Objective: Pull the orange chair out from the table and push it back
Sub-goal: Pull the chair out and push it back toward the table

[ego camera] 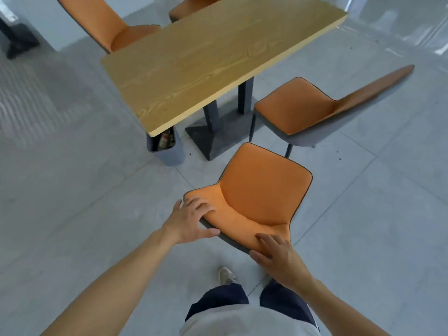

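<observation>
An orange chair (261, 190) with a grey shell stands on the floor, clear of the wooden table (206, 59), its backrest toward me. My left hand (191, 220) grips the left end of the backrest's top edge, fingers over the orange front and thumb behind. My right hand (278, 255) grips the right end of the same edge, fingers on the orange side, thumb on the grey back.
A second orange chair (300, 110) stands to the right by the table. Two more orange chairs (106, 25) are on the far side. A grey bin (167, 149) sits under the table's near corner, beside the dark pedestal base (213, 139). Grey tiled floor all round.
</observation>
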